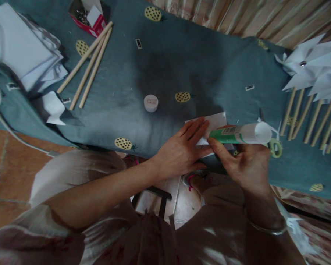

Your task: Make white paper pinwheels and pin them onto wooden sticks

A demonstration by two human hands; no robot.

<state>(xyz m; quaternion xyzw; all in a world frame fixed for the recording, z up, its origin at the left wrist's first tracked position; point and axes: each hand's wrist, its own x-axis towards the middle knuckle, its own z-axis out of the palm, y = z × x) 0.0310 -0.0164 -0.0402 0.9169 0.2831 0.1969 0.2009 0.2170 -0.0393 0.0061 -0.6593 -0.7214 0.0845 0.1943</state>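
My right hand point(242, 162) grips a green and white glue stick point(234, 134), tilted with its green end down toward a small white paper point(217, 120). Flat on that paper lies my left hand point(182, 152), its fingers apart and pressing the sheet against the cloth near the front edge. A round white cap point(150, 103) sits on the cloth to the left of the paper. Partly behind the glue stick and my right hand, a pair of scissors with light green handles point(276, 148) shows.
White paper pinwheels point(306, 64) on wooden sticks lie at the right. At the left are a stack of white paper point(22, 44), a folded paper piece point(53, 108), three wooden sticks point(89, 68) and a red box point(91, 24) of small metal pieces. A white cable point(16, 136) hangs over the left edge.
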